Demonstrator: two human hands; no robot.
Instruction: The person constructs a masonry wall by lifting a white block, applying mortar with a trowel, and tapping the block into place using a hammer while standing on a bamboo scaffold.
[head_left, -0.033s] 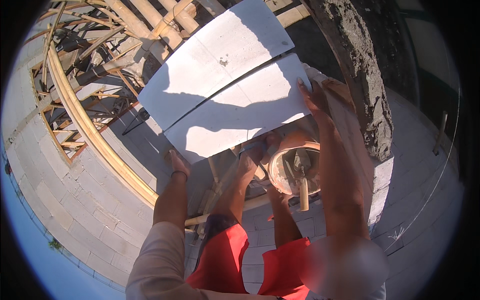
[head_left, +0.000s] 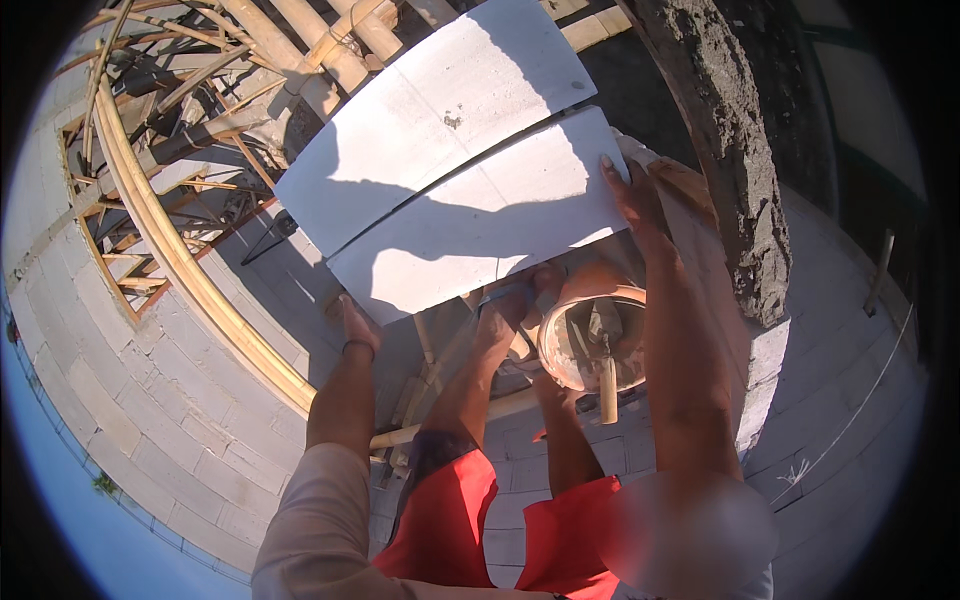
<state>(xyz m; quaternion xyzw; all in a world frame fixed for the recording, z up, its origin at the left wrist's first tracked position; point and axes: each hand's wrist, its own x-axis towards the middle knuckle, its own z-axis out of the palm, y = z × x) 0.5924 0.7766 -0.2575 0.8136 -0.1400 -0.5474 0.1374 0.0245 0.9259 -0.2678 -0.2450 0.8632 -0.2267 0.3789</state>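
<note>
Two pale concrete blocks lie side by side ahead of me, the far block (head_left: 455,105) and the near block (head_left: 490,220), with a narrow dark gap between them that widens a little to the right. My left hand (head_left: 357,325) grips the left end of the near block, its fingers partly hidden beneath. At the right end, my right hand (head_left: 632,197) is closed on the same block, thumb on the top face. Shadows fall across both blocks. Below the near block's right part sits an orange bucket (head_left: 548,372) holding a trowel (head_left: 608,385) with a wooden handle.
Bamboo poles (head_left: 185,260) and scaffolding fill the far left beside a block wall (head_left: 140,390). A mortar-crusted column edge (head_left: 735,150) rises at right. My feet stand on bamboo poles beneath the blocks. A thin string (head_left: 850,430) hangs at far right.
Almost nothing differs; the right part of the picture, with the near block's right end and my right hand, sits very slightly farther right. Both hands keep their hold.
</note>
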